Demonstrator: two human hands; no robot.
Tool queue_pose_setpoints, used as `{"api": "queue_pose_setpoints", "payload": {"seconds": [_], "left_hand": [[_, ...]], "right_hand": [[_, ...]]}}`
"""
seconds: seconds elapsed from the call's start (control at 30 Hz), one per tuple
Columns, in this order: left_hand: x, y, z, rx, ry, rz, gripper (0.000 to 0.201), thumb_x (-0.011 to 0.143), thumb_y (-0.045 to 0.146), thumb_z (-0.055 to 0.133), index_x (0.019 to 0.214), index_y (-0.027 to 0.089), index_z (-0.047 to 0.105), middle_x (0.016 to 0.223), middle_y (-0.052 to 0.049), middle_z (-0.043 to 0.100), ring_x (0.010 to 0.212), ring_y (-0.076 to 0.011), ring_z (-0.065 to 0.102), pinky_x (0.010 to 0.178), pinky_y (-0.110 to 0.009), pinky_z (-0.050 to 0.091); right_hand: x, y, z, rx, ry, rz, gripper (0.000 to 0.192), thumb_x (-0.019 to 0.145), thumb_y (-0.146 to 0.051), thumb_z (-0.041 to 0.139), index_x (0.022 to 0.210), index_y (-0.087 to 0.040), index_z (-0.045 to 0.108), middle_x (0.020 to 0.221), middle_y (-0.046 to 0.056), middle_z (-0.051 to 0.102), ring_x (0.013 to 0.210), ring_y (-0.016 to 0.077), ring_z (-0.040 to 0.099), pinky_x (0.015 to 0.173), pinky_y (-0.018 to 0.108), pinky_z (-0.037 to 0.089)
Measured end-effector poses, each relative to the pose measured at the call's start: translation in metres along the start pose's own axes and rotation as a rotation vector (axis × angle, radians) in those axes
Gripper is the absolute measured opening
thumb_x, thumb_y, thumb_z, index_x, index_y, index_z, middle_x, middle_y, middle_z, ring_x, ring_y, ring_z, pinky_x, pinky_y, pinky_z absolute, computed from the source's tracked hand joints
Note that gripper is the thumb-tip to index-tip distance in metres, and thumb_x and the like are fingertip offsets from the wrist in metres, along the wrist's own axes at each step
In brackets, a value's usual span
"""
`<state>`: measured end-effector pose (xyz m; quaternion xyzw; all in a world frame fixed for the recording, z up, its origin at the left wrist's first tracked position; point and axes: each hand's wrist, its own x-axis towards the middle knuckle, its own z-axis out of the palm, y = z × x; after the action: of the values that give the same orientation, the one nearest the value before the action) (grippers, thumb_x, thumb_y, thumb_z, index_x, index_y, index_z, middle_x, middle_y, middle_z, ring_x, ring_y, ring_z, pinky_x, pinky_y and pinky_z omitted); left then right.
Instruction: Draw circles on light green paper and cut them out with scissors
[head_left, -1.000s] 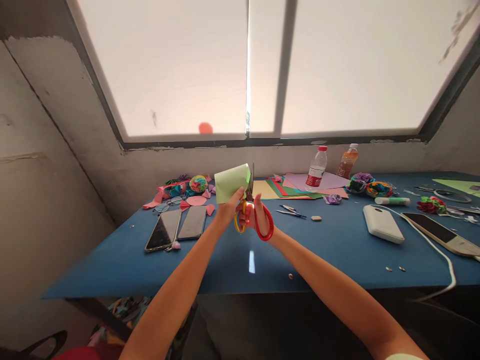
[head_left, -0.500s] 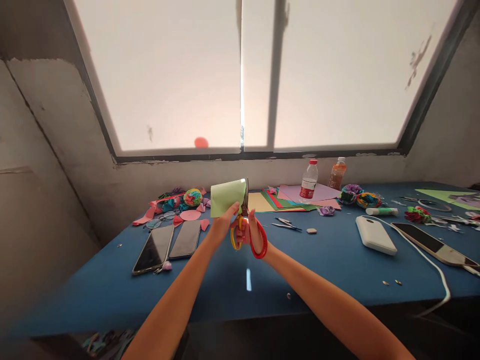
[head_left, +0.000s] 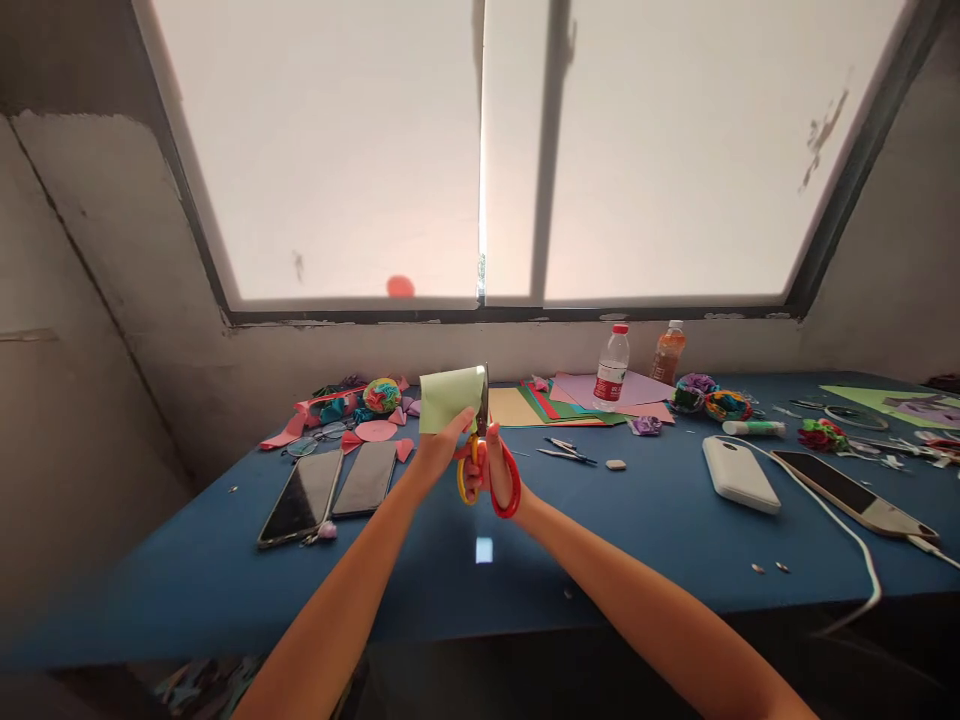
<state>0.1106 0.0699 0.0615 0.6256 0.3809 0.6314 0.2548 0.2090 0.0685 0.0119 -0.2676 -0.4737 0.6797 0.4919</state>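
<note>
A piece of light green paper (head_left: 448,397) is raised above the table, and my left hand (head_left: 450,442) pinches its lower right part. My right hand (head_left: 496,470) grips a pair of scissors (head_left: 511,490) with one red and one yellow handle loop. The dark blades point upward along the paper's right edge, close to my left fingertips. Whether the blades are fully closed on the paper is hard to make out. Both hands are close together, over the middle of the table.
Two phones (head_left: 301,497), pink paper pieces (head_left: 376,430) and paper flowers (head_left: 381,396) lie left. Behind are coloured sheets (head_left: 517,406) and a water bottle (head_left: 613,370). Tweezers (head_left: 566,453), an eraser (head_left: 616,465), a glue stick (head_left: 754,428), and a white power bank (head_left: 741,474) with a cable lie right.
The scissors' handle loops have come closer together. Both hands and the paper have shifted slightly left in view, and the light patch on the table below has changed shape.
</note>
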Motion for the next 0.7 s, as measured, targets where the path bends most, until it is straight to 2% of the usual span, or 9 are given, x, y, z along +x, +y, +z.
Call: {"api": "queue_pose_setpoints", "payload": {"seconds": [0.13,0.47,0.6,0.7], "left_hand": [[0.002,0.0,-0.001,0.011,-0.033,0.025,0.029,0.076,0.032,0.055,0.054,0.021,0.04,0.056,0.003,0.042,0.055,-0.0111,0.043,0.061,-0.025,0.04],[0.002,0.01,-0.002,-0.001,-0.044,0.041,0.036,0.074,0.035,0.057,0.048,0.021,0.036,0.054,0.003,0.039,0.053,-0.0114,0.039,0.062,-0.027,0.037],[0.001,0.01,0.0,-0.016,0.061,0.056,0.036,0.072,0.036,0.059,0.048,0.022,0.037,0.052,0.003,0.041,0.054,-0.0119,0.041,0.065,-0.026,0.041],[-0.002,0.008,0.004,-0.042,0.164,0.029,0.028,0.072,0.039,0.06,0.055,0.021,0.046,0.056,0.001,0.05,0.062,-0.014,0.05,0.069,-0.027,0.044]], "right_hand": [[-0.003,-0.003,0.001,0.008,0.022,0.029,0.083,0.045,-0.094,0.036,0.067,-0.015,0.052,0.042,-0.009,0.03,0.032,0.0043,0.028,0.032,0.021,0.033],[-0.003,0.001,-0.003,-0.003,0.029,0.061,0.079,0.049,-0.092,0.038,0.067,-0.017,0.05,0.041,-0.01,0.027,0.031,0.0037,0.024,0.028,0.018,0.026],[-0.006,-0.001,-0.003,-0.038,0.015,0.052,0.078,0.049,-0.092,0.039,0.067,-0.017,0.049,0.043,-0.01,0.026,0.032,0.0026,0.021,0.028,0.016,0.023],[-0.01,-0.002,0.0,-0.062,0.005,0.014,0.077,0.052,-0.091,0.037,0.068,-0.017,0.049,0.045,-0.01,0.025,0.033,0.0025,0.021,0.03,0.016,0.023]]}}
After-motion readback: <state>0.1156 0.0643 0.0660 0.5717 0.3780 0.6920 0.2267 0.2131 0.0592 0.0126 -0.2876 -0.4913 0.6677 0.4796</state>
